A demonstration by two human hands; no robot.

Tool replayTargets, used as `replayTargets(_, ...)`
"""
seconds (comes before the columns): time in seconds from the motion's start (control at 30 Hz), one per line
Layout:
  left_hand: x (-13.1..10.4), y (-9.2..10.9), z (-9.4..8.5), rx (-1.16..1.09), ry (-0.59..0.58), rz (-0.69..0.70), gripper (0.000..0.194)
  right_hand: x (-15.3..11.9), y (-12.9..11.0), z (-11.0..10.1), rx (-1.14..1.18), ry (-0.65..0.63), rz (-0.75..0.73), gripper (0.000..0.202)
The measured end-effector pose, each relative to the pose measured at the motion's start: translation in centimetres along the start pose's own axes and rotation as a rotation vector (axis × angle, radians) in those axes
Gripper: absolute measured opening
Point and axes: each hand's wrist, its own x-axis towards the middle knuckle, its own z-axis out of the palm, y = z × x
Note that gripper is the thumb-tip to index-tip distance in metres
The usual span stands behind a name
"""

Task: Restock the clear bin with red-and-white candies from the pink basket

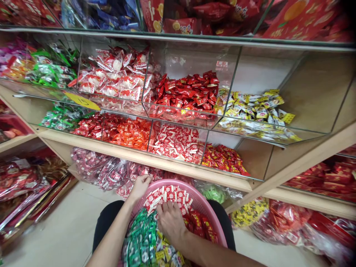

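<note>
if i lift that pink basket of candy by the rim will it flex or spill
The pink basket looks like thin perforated plastic, so it would probably flex. It is heaped with wrapped candies, so likely heavy for its size. The left hand holds the far rim; glossy wrappers could slide out if tilted.

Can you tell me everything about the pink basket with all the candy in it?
The pink basket is round and looks like plastic with a slotted wall. It sits on the person's lap, below the shelves. It holds red-and-white candies, green ones and red ones. The left hand grips its far rim; the right hand rests on the candy inside.
</note>
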Motion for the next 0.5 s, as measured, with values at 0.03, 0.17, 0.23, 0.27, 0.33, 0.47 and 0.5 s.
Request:
replayTargets(0.03, 0.0, 0.0, 0.0, 0.0, 0.0, 0.001, 0.036, 0.0, -0.1, -0.1, -0.003, -0.008, 0.0, 0.019)
replayTargets(0.17, 0.0, 0.0, 0.0, -0.003, 0.001, 0.001, 0.036, 0.0, -0.3, -1.8, 0.008, -0.015, 0.001, 0.023)
replayTargets(0.23, 0.0, 0.0, 0.0, -0.006, 0.0, 0.004, 0.035, 0.6, -0.1, -4.1, 0.041, 0.018, -0.013, 0.025)
replayTargets(0.27, 0.0, 0.1, 0.0, -0.008, -0.003, 0.008, 0.034, 1.2, 0.2, -5.6, 0.06, 0.052, -0.025, 0.025)
replayTargets(0.33, 0.0, 0.2, -0.1, -0.007, -0.006, 0.02, 0.031, 2.9, 1.5, -8.9, 0.092, 0.144, -0.053, 0.022)
replayTargets(0.47, 0.0, 0.1, -0.1, 0.012, -0.002, 0.027, 0.031, 7.7, 6.3, -14.1, 0.108, 0.307, -0.053, 0.017)
replayTargets(0.5, 0.0, 0.0, -0.1, 0.011, -0.004, 0.017, 0.032, 9.0, 7.6, -14.8, 0.076, 0.324, -0.009, 0.018)
